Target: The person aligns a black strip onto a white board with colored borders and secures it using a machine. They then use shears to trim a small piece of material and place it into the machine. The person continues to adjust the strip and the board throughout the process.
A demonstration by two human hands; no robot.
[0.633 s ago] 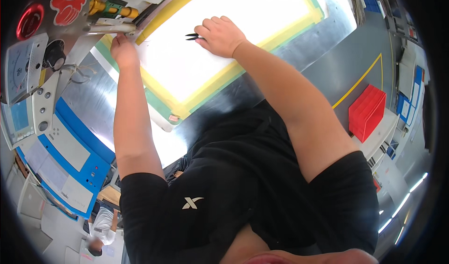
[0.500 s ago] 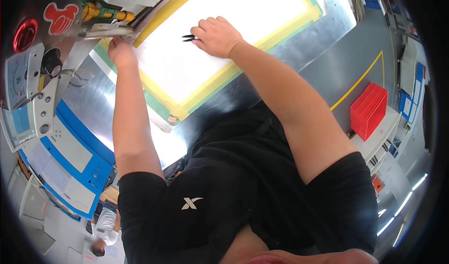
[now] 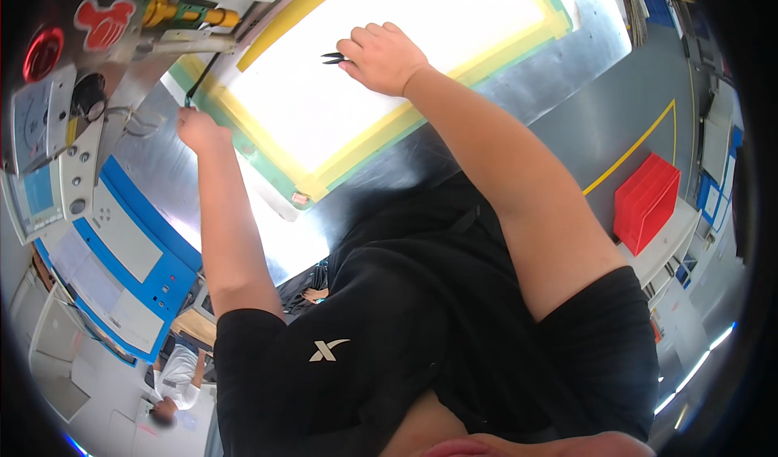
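My right hand (image 3: 386, 58) is closed round black tweezers (image 3: 332, 57), whose two points stick out to the left, slightly apart. It is over a glowing white panel (image 3: 324, 113) bordered with yellow tape (image 3: 356, 151) and a green outer band. My left hand (image 3: 200, 129) is beside the panel's left edge, fingers pinched on a thin dark strip (image 3: 202, 78). That strip runs up from the fingertips toward a metal machine arm (image 3: 190, 42); whether its far end is attached there, I cannot make out.
A machine with a red button (image 3: 44, 53), black knob (image 3: 89, 98) and gauge stands on the left. Below it is a blue and white console (image 3: 134, 254). A red bin (image 3: 647, 202) is on a shelf at right. Another person in white (image 3: 178, 376) is in the background, lower left.
My left hand has drawn down and left from under the machine arm, and the dark strip now shows in its fingers. The right hand keeps its place over the panel with the tweezers.
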